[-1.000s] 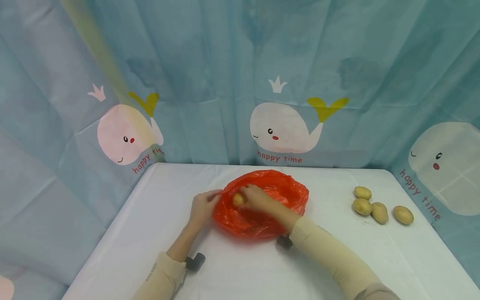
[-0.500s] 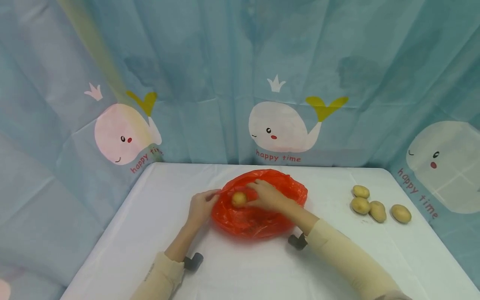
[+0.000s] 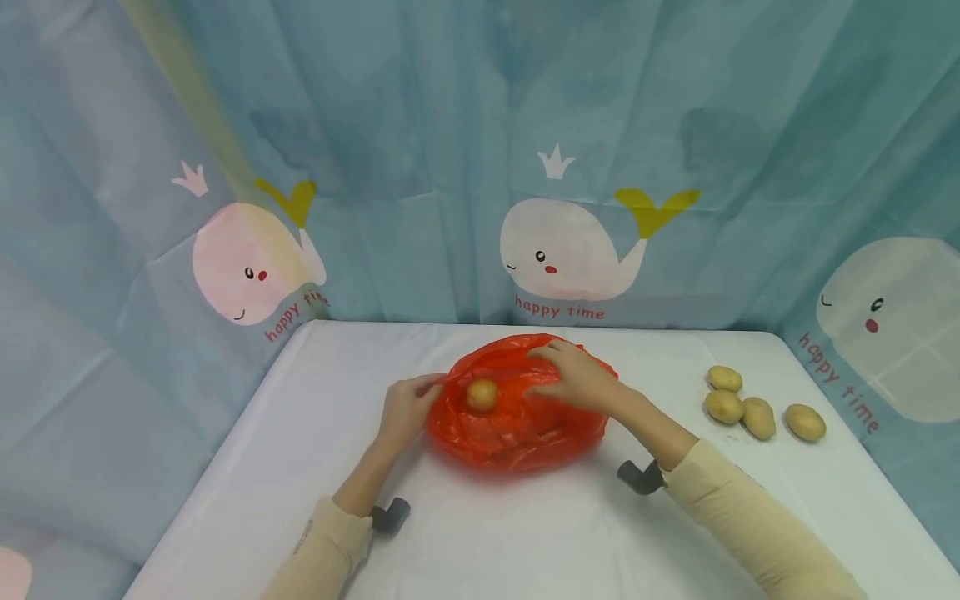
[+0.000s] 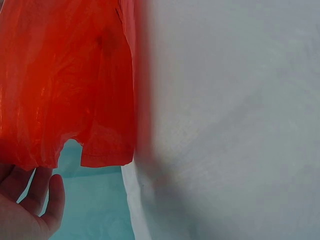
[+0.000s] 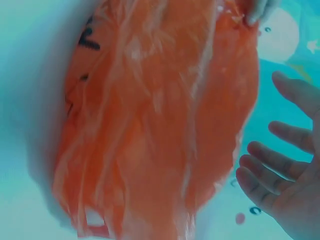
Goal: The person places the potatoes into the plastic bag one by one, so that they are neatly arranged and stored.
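Note:
A red plastic bag (image 3: 517, 433) lies spread on the table with its mouth upward. One potato (image 3: 482, 395) shows in the bag's left part. At the bag's left rim, my left hand (image 3: 406, 408) pinches the plastic edge; in the left wrist view the fingers (image 4: 37, 192) reach up to that edge. My right hand (image 3: 577, 379) is over the bag's right side, fingers spread and holding nothing. The right wrist view has the same hand (image 5: 285, 170) beside the bag (image 5: 150, 120), its fingers apart.
Several potatoes (image 3: 724, 407) lie on the right part of the white table (image 3: 360, 350), one (image 3: 805, 422) apart from the others. A light blue curtain (image 3: 420, 167) with printed whales hangs behind the table's far edge.
The right hand has let go of the potato inside the bag and drawn back to the right, its fingers opening. The left hand has stayed at the bag's rim.

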The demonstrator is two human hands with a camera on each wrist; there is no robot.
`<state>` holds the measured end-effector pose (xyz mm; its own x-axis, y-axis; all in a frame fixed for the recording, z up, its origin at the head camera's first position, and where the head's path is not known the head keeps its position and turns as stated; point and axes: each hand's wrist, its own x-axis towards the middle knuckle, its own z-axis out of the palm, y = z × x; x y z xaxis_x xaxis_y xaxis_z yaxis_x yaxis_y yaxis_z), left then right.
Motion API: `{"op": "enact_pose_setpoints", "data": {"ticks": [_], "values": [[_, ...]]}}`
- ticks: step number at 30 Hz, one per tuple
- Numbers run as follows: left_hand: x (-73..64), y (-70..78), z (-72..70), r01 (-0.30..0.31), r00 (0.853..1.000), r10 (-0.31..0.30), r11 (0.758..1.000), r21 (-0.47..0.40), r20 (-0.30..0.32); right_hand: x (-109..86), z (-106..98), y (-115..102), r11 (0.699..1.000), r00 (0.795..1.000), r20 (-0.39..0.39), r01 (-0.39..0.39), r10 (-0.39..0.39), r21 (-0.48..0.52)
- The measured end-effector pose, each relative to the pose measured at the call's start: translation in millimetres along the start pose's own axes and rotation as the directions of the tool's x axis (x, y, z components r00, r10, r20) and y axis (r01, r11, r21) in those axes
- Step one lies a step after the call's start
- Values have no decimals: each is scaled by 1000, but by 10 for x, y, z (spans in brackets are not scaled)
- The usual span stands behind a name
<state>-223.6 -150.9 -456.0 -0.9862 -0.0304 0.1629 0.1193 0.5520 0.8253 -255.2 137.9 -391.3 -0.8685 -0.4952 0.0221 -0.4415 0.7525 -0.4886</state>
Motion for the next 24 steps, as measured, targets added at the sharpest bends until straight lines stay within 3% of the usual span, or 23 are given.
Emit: {"op": "enact_pose_setpoints", "data": {"ticks": [6, 13, 24], "values": [[24, 3, -17, 4, 1000, -4, 1000, 4, 5, -81, -161, 40, 999, 999, -8, -36, 36, -6], [12, -22, -9, 8, 1000, -8, 1000, 4, 7, -162, -256, 142, 1000, 997, -82, -4, 2, -30], [-5, -26, 5, 12, 1000, -11, 1000, -11, 13, -209, -427, 315, 1000, 991, -131, -10, 7, -20]]}}
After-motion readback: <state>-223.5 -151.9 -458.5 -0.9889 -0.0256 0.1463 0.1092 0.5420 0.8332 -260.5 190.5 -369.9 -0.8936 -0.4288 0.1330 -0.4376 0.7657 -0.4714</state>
